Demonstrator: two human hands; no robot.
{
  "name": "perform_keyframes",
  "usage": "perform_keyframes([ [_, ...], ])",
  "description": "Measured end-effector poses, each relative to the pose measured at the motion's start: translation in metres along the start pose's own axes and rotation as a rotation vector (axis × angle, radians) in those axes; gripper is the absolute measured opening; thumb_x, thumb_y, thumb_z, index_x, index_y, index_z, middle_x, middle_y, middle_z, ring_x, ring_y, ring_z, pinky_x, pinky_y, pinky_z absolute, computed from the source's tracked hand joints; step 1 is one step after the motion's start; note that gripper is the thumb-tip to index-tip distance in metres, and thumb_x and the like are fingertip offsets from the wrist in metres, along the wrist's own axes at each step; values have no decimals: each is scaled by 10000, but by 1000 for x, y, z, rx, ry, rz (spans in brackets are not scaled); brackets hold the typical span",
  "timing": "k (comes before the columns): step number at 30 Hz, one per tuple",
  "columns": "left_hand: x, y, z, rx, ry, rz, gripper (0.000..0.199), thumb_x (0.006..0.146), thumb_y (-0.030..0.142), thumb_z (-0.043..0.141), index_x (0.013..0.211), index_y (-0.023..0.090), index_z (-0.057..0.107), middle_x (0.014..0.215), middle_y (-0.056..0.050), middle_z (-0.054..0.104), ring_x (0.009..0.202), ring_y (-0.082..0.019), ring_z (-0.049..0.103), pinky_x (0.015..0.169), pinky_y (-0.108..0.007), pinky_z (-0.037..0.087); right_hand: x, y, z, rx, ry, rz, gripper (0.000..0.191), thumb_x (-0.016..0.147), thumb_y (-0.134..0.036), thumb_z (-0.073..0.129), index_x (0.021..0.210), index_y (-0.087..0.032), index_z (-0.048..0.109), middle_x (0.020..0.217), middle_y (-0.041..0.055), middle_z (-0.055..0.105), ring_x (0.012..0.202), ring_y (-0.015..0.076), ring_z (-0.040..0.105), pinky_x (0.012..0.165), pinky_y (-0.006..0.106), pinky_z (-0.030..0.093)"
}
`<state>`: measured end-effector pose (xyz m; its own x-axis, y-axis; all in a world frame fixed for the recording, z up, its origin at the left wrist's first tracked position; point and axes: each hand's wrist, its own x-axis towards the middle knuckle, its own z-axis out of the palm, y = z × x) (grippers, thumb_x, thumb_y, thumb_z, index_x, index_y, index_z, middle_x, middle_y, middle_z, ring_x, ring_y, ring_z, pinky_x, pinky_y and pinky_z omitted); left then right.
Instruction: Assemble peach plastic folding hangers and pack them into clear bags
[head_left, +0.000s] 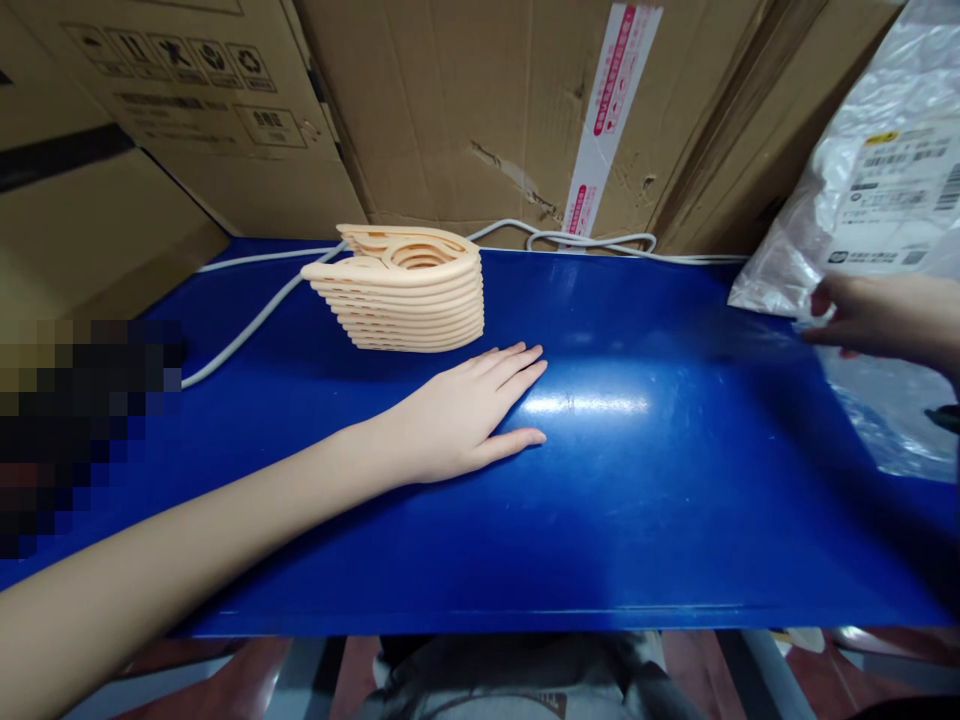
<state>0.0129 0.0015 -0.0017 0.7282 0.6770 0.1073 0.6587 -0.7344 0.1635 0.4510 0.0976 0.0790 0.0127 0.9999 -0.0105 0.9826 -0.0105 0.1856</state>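
My left hand (pixel 472 415) lies flat on the blue table (pixel 637 540), fingers stretched out and thumb apart, holding nothing. Just beyond its fingers stands a stack of peach-coloured plastic pieces (pixel 420 300) with rounded loops on top. At the right edge my right hand (pixel 862 315) is over a clear plastic bag (pixel 892 400). Its fingers are bent around the bag's upper part, and blur hides whether they grip the film.
Behind the table stand cardboard boxes (pixel 465 120). A white cable (pixel 262 315) runs along the back and left. A silvery bubble package (pixel 825 210) with a label leans at the back right. The table's front edge (pixel 525 620) crosses the bottom.
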Motion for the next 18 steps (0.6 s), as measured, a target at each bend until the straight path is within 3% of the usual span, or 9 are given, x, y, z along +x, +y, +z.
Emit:
perform_keyframes([
  [2,0,0,0,0,0,0,748,1048,609,363,1561,64,371,1646,-166,321,1541,-293,305,1265,-444,292,-1,-27,-14,175,-155,-8,292,903,-479,672,849,-221,547,602,49,669,506,166,585,549,337,441],
  [6,1,0,-1,-5,-14,-5,737,1051,600,366,1560,68,370,1648,-171,315,1545,-285,295,1269,-428,277,-22,-79,-22,631,-193,-310,378,893,-586,596,946,-236,464,753,71,716,573,183,655,550,333,514],
  [10,0,0,-2,-33,0,0,730,1052,590,372,1568,75,342,1643,-178,329,1547,-287,290,1271,-433,270,-47,-121,-12,654,-27,-468,351,892,-545,619,996,-219,539,711,40,696,550,184,637,511,319,487],
  [12,0,1,-1,-66,28,7,742,1052,566,395,1594,76,265,1655,-182,302,1546,-288,293,1266,-438,285,-58,-138,-8,807,-25,-504,343,920,-526,639,1040,-219,547,718,22,693,556,177,643,525,313,513],
  [15,-1,2,-1,-110,116,18,791,1037,508,458,1618,75,140,1692,-195,177,1556,-289,270,1250,-430,325,-73,-156,-11,1142,-228,-591,335,973,-473,626,1192,-241,524,906,37,746,755,208,731,656,336,608],
  [17,0,3,-1,-112,176,29,731,1039,410,454,1615,81,147,1699,-195,152,1561,-277,258,1251,-427,329,-78,-161,-15,1153,-307,-667,326,1007,-441,579,1273,-260,529,1070,59,753,947,240,744,771,375,632],
  [18,0,3,-1,-101,192,38,673,1039,351,432,1606,84,189,1693,-190,184,1558,-273,268,1255,-431,323,-79,-160,-16,1081,-284,-709,324,1010,-433,575,1287,-269,548,1144,63,742,1017,251,733,826,396,628],
])
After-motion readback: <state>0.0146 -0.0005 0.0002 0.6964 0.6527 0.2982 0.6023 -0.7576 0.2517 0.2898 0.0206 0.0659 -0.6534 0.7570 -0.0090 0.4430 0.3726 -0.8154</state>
